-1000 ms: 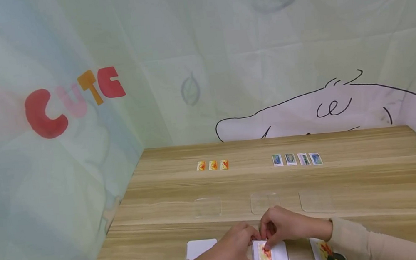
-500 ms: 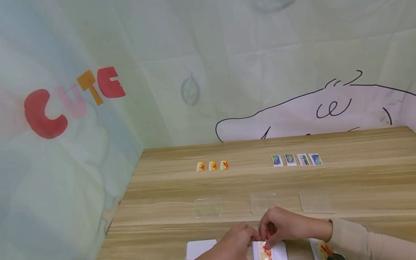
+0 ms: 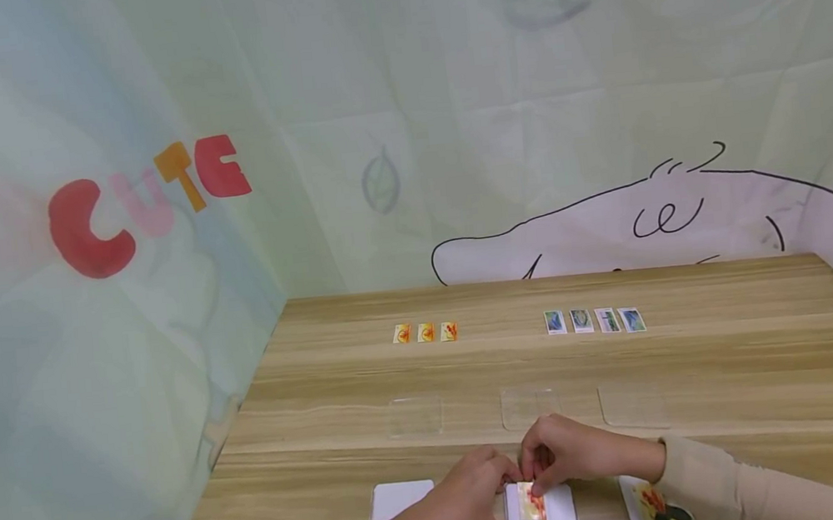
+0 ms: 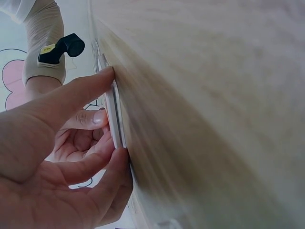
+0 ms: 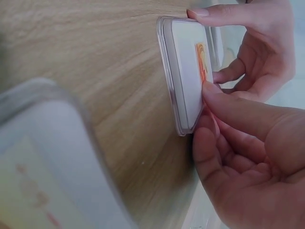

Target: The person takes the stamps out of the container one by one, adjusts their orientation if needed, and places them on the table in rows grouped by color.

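In the head view, a clear flat case [image 3: 563,515] with a white face lies at the table's front middle. On its left half is a small orange and yellow stamp [image 3: 533,510]. My left hand [image 3: 451,504] grips the case by its edges, thumb at the near side and fingers at the far side. From the right, my right hand [image 3: 578,449] pinches the stamp's far end, its thumb on top. The right wrist view shows the right thumb [image 5: 233,105] over the stamp [image 5: 200,59]; the fingers curl beneath, partly hidden.
A white-faced case [image 3: 401,496] lies left, partly behind the left hand. Another case with an orange picture [image 3: 646,501] is at right, under the right sleeve. Clear lids [image 3: 415,417] lie in a row. Farther back are orange stamps [image 3: 426,332] and several blue-green stamps [image 3: 581,321].
The stamp has shifted very slightly toward the case's far edge beneath my right thumb. Both hands otherwise stay in nearly the same place.
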A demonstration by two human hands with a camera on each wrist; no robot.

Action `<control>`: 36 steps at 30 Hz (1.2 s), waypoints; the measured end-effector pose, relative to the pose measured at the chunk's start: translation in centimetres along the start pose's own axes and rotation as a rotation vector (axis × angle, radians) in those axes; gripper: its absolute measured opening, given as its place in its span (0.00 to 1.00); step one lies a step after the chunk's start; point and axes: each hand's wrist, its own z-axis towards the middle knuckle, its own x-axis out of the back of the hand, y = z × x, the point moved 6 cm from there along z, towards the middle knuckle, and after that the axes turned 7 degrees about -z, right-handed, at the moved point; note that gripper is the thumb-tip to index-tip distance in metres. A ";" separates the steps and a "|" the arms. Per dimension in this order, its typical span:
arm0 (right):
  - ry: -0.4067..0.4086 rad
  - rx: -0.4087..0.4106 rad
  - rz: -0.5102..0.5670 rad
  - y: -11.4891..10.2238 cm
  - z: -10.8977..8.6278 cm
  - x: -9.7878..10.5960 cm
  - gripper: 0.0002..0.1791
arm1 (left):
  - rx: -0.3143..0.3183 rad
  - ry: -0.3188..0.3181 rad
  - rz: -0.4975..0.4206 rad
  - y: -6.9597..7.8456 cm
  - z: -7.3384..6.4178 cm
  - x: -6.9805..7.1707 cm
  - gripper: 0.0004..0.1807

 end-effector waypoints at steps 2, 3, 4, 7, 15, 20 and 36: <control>-0.004 -0.002 0.002 0.0 0.0 0.0 0.06 | 0.004 -0.001 -0.002 0.0 0.0 0.0 0.29; -0.005 -0.001 0.001 0.0 0.0 0.0 0.06 | 0.007 -0.001 -0.003 0.0 0.0 0.0 0.29; -0.006 -0.001 0.001 0.0 0.0 0.0 0.06 | 0.010 -0.002 -0.004 -0.1 0.0 0.0 0.29; -0.007 0.002 -0.003 0.0 0.0 0.0 0.06 | 0.019 -0.004 -0.002 -0.1 0.0 -0.1 0.29; -0.013 -0.004 0.001 -0.1 0.1 0.1 0.05 | 0.027 -0.002 0.002 -0.1 0.0 -0.1 0.29; -0.010 -0.010 -0.006 0.0 0.0 0.1 0.06 | 0.027 -0.002 0.005 -0.1 0.0 -0.1 0.30; 0.015 0.014 -0.034 -0.4 -0.3 0.2 0.06 | 0.005 0.000 0.026 -0.1 0.1 0.0 0.30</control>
